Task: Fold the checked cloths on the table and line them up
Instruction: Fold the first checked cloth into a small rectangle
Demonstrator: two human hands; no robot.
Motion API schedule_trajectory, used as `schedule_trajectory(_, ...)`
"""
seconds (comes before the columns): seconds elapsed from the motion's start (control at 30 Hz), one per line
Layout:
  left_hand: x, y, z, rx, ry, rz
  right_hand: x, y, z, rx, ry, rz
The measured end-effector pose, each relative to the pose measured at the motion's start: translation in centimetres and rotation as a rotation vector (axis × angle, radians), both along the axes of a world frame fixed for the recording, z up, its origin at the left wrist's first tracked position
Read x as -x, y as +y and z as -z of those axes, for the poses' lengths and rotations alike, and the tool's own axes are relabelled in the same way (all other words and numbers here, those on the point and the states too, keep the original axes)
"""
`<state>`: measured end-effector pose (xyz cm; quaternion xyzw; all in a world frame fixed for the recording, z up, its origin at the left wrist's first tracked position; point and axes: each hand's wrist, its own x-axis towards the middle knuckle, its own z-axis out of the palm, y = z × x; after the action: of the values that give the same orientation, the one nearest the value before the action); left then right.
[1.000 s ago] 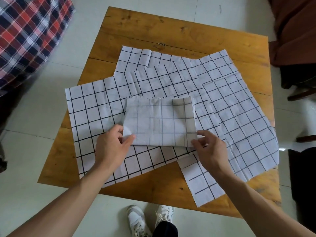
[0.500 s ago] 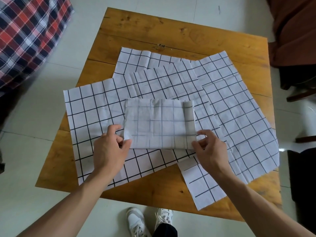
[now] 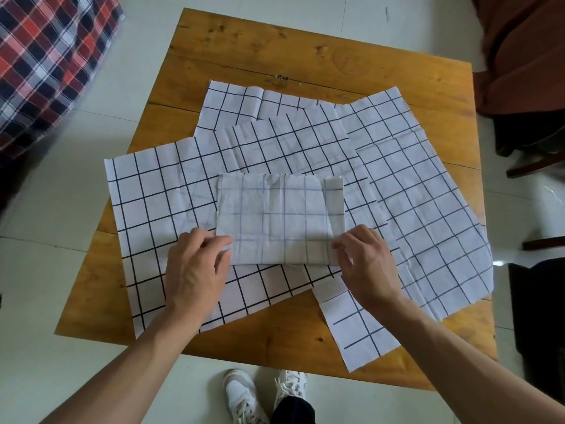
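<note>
Head view: only cam, looks down on wooden table w/ checked cloths.
Folded cloth: centre of frame, a neat rectangle lying on top of the spread cloths; faint grid shows through the layers.
Left hand: at 8 o'clock from folded cloth, fingers curled, fingertips pinching its near-left corner.
Right hand: at 4 o'clock, fingers curled, thumb + forefinger pinching near-right corner.
Unfolded cloths: several, overlapping, fanned from 9 o'clock round to 3 o'clock under the folded one; one strip runs toward 5 o'clock & overhangs the near table edge.
Step (my read): prob. squaring up or lifting the folded piece to set it aside.
How to do well: keep both corner pinches level so layers don't slip; lift clear rather than drag, else the cloths beneath bunch up; set down on bare wood, e.g. far strip at 12 o'clock, edges parallel to table edge; press flat after.
Progress: looks early, one folded, rest still flat.
Other: plaid fabric at 10 o'clock off table; white shoes at 6 o'clock.
Writing/brands: none readable anywhere.
</note>
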<state>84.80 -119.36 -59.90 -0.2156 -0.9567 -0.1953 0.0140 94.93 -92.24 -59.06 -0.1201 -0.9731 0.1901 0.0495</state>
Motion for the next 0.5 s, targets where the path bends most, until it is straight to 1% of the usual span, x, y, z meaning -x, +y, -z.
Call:
schedule_trajectory(0.1, -0.2, -0.1, 0.0, 0.022, 0.007, 0.006, -0.3, 0.3, 0.0, -0.01, -0.049, 0.014)
schedule_trajectory(0.33, -0.5, 1.7, -0.9, 0.092, 0.018, 0.0, -0.1, -0.9, -0.7, -0.16, -0.176, -0.039)
schedule_trajectory(0.43, -0.8, 3.1, -1.0, 0.096, 0.055, 0.094, 0.7, -1.8, -0.6, -0.171, -0.203, -0.132)
schedule_trajectory(0.5, -1.1, 4.1, -0.8, 0.058, 0.029, 0.171, 1.6, -2.4, -0.7, -0.122, -0.169, -0.242)
